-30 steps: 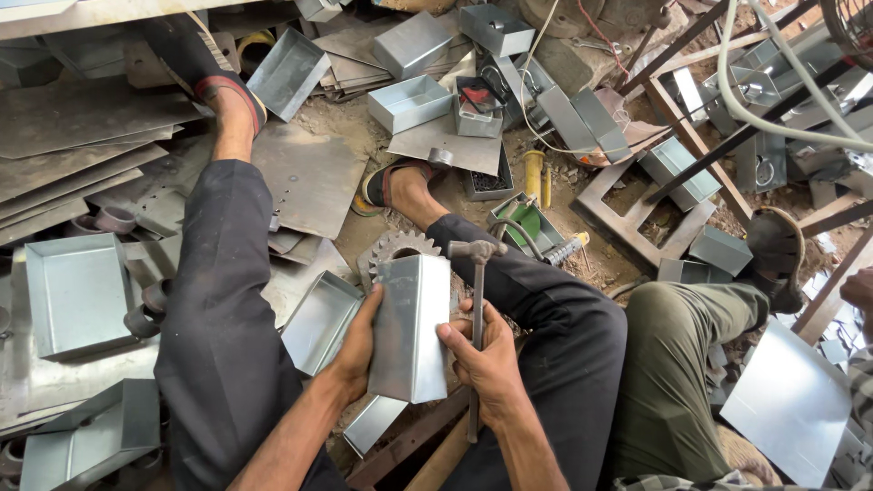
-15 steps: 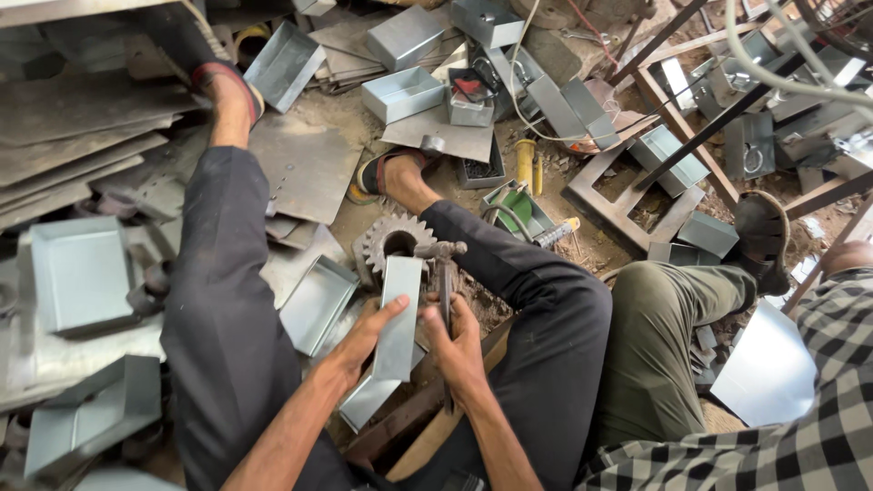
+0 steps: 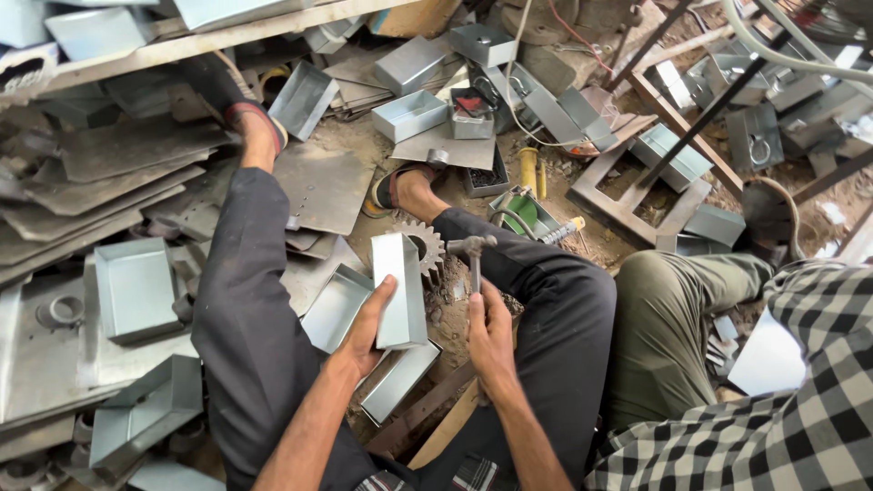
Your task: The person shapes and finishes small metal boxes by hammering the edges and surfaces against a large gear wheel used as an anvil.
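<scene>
My left hand (image 3: pixel 368 329) grips a folded sheet-metal box (image 3: pixel 400 289), held upright between my knees. In my right hand (image 3: pixel 491 335) is a small hammer (image 3: pixel 473 253), its metal head pointing left just right of the box's top edge. Behind the box a toothed metal gear (image 3: pixel 426 244) lies on the ground. Two more open metal trays (image 3: pixel 338 307) (image 3: pixel 400 380) rest under and beside my left hand.
Flat metal sheets (image 3: pixel 100 200) and finished boxes (image 3: pixel 135 287) are piled at left. More boxes (image 3: pixel 409 115) lie beyond my sandalled foot (image 3: pixel 400 187). A wooden frame (image 3: pixel 637 191) lies at right. Another person in green trousers (image 3: pixel 673 318) and a checked shirt (image 3: pixel 800 409) sits close on my right.
The box has turned from its broad face to a narrower upright side in my left hand. The hammer stays raised beside it. The neighbour's checked shirt has come into view.
</scene>
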